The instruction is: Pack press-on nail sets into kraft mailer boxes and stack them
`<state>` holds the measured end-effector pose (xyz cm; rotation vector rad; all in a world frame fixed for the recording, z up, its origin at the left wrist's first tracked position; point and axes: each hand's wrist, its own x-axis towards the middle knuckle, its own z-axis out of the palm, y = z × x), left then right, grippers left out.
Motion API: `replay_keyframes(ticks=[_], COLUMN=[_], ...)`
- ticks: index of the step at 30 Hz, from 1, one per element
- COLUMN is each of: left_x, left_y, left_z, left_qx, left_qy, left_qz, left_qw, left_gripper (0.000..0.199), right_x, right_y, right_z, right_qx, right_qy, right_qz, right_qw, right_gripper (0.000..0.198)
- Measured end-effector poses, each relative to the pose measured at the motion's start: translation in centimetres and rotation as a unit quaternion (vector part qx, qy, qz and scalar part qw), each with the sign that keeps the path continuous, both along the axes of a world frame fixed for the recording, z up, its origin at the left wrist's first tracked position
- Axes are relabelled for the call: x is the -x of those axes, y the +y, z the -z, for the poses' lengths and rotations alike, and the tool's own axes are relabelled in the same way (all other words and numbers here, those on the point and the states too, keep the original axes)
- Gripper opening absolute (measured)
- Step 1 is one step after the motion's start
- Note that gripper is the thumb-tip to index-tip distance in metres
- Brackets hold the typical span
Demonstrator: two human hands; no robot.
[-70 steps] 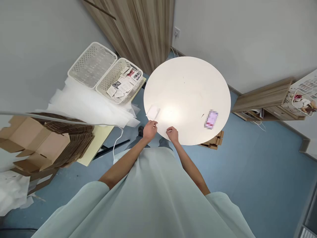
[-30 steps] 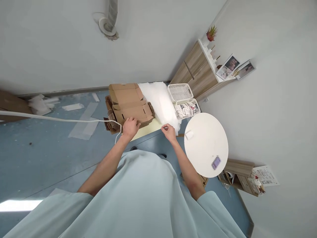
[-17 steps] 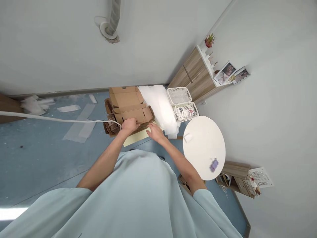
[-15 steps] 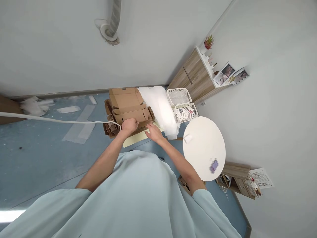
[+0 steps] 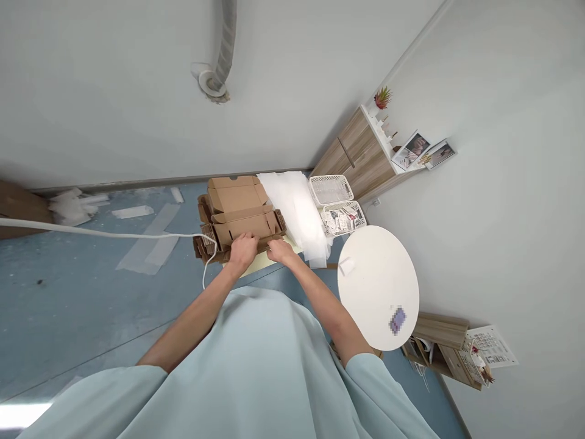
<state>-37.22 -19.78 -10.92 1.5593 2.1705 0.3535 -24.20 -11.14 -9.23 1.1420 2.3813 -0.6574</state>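
A flattened brown cardboard box lies uppermost on a stack of folded cardboard. My left hand is closed on its near edge, fingers curled over the cardboard. Just to the right, my right hand pinches the same near edge by the right corner. The fingertips of both hands are partly hidden. Along the left of the stack hangs a white cord, its end looping down beside my left wrist. Pale yellow board shows beneath the stack's near side.
White foam sheets lie right of the stack. Beyond them are two white baskets, a rear basket and a front basket with small packets. A round white table stands at right. Scraps of white sheeting lie on the blue floor.
My right hand has closed from spread fingers onto the cardboard's near edge. My left hand stays on the cardboard. The cord's end now hangs lower, and the view has shifted slightly.
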Motion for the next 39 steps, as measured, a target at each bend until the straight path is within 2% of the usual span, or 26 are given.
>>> replay_keyframes(ticks=[3,6,8,9,11,13,16,19,22,26,30,34,39], left_x=[0.0,0.0,0.2,0.3,0.4,0.2,-1.0,-3.6,-7.3,-13.3,-20.2,-28.0,-38.0], left_y=[-0.7,-1.4,-1.9,-2.1,-2.3,-2.2,-1.0,1.1,3.3,5.7,7.3,8.3,9.4], left_z=[-0.9,-3.1,-5.1,-6.1,-8.0,-9.6,-10.8,-11.0,-10.9,-10.9,-10.1,-7.9,-4.2], left_qx=[-0.045,-0.106,-0.138,-0.153,-0.185,-0.225,-0.295,-0.377,-0.437,-0.438,-0.409,-0.368,-0.293], left_qy=[-0.024,-0.052,-0.070,-0.077,-0.091,-0.100,-0.099,-0.082,-0.070,-0.078,-0.107,-0.112,-0.068], left_qz=[-0.002,-0.020,-0.028,-0.026,-0.012,0.010,0.067,0.154,0.241,0.352,0.451,0.536,0.606], left_qw=[0.999,0.993,0.988,0.985,0.978,0.969,0.948,0.910,0.864,0.823,0.786,0.751,0.736], left_gripper=[0.043,0.052,0.060,0.064,0.071,0.073,0.070,0.066,0.064,0.065,0.068,0.070,0.068], right_x=[-0.3,-1.0,-1.8,-2.4,-4.0,-6.1,-9.7,-13.5,-17.4,-23.8,-31.3,-39.1,-49.0], right_y=[-0.1,-0.7,-0.9,-0.7,0.0,1.2,2.5,2.3,0.9,-1.5,-4.3,-6.7,-8.1], right_z=[0.2,-0.1,-0.9,-1.7,-4.0,-7.4,-13.2,-17.9,-20.2,-20.1,-18.3,-15.4,-10.5], right_qx=[0.005,0.005,0.005,0.004,0.007,-0.030,-0.083,-0.124,-0.193,-0.260,-0.280,-0.274,-0.230], right_qy=[0.001,0.029,0.096,0.149,0.251,0.346,0.457,0.505,0.498,0.466,0.433,0.418,0.430], right_qz=[-0.003,-0.002,0.027,0.067,0.152,0.249,0.319,0.351,0.401,0.483,0.562,0.621,0.672], right_qw=[1.000,1.000,0.995,0.987,0.956,0.904,0.826,0.778,0.744,0.695,0.647,0.604,0.557], right_gripper=[0.010,0.012,0.019,0.022,0.026,0.033,0.046,0.062,0.053,0.035,0.034,0.034,0.035])
